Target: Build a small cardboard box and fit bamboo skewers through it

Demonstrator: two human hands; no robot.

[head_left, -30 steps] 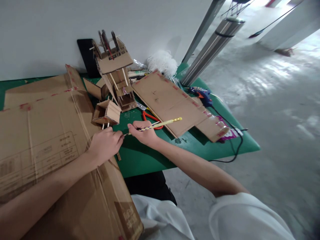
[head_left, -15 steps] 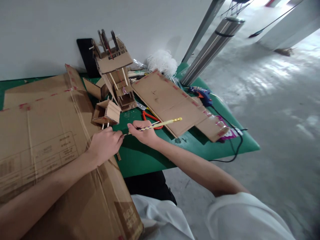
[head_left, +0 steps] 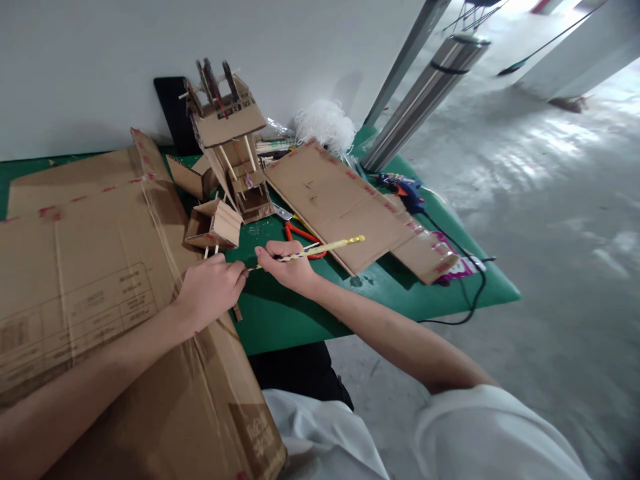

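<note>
My right hand (head_left: 286, 265) is closed around a yellow patterned pencil (head_left: 333, 246), its gold-coloured end pointing up to the right. The pencil's other end meets the fingertips of my left hand (head_left: 213, 288), whose fingers are pressed together. What those fingers hold is hidden. Just below them shows the end of a narrow brown cardboard strip (head_left: 237, 312); I cannot tell if it is gripped. Beyond my left hand lies a small open cardboard box (head_left: 215, 225) with thin sticks. Behind it a taller cardboard model (head_left: 227, 127) stands with sticks between its levels.
A large cardboard sheet (head_left: 95, 267) covers the left of the green table (head_left: 295, 327). On the right lie flat cardboard (head_left: 345, 200), red-handled pliers (head_left: 303, 232) and a blue glue gun (head_left: 407, 190) with a black cable. White string (head_left: 325, 127) and a metal cylinder (head_left: 425, 103) are behind.
</note>
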